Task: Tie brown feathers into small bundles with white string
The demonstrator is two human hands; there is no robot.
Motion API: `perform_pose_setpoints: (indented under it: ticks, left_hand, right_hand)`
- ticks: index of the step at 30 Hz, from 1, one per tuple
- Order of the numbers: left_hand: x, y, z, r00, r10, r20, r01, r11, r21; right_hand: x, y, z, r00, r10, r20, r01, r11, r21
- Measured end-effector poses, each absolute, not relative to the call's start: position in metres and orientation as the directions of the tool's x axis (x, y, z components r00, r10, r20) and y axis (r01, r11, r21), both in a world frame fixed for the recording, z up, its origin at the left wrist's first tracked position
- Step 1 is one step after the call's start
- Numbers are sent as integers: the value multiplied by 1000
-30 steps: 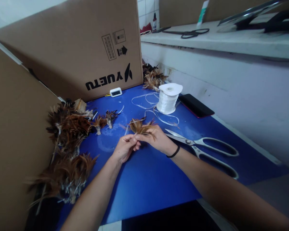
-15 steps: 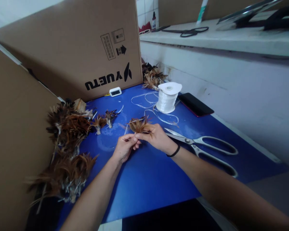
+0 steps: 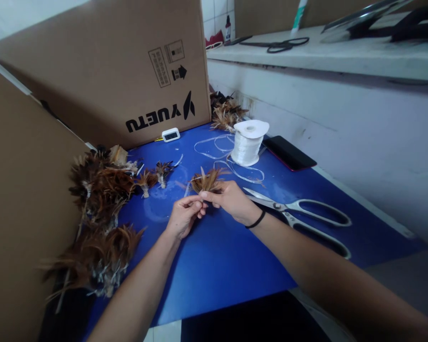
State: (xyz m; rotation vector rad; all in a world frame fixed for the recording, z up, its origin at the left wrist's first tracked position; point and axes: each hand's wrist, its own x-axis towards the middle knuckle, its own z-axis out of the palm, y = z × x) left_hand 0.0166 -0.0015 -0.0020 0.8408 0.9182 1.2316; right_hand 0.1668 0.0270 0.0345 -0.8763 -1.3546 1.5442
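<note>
A small bundle of brown feathers (image 3: 207,180) is held over the blue mat (image 3: 217,256). My right hand (image 3: 231,202) pinches its base, with a black band at the wrist. My left hand (image 3: 183,216) is closed in a pinch at the same base, fingertips touching the right hand's. A thin clear cord runs from the bundle toward the white spool (image 3: 248,142). Large steel scissors (image 3: 299,216) lie just right of my right hand.
A heap of brown feathers (image 3: 96,213) lies at the left, with two small tied bundles (image 3: 153,175) beside it. Cardboard boxes (image 3: 110,71) wall the left and back. A dark phone (image 3: 288,153), a white timer (image 3: 171,135) and more feathers (image 3: 224,114) sit behind.
The feather bundle has turned slightly upward in my fingers. Both hands stay pinched at its base in nearly the same place.
</note>
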Motion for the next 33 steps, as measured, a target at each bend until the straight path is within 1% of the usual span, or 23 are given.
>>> perform_pose_setpoints:
  ticks: [7,13,20,25,29,33]
  left_hand:
    - [16,-1,-3,104,988,-112,-382,143,913]
    - [16,0,-6,131,988,-78,-363,121,924]
    - [17,-1,-5,167,983,-75,-371,133,919]
    - [16,-3,-2,199,977,-80,-382,152,911]
    - [16,-4,0,194,975,-105,-390,175,904]
    - [16,-3,-1,148,979,-142,-372,188,909]
  right_hand:
    - [165,26,32,-370,929,14,-200,-65,-978]
    - [164,25,32,-385,923,7,-209,-79,-975]
    - [164,25,34,-310,950,35,-232,-40,-972]
    - [164,26,31,-317,948,28,-221,-46,-974]
    - [164,28,25,-312,947,71,-217,2,-976]
    - [165,29,23,-336,933,130,-137,88,-987]
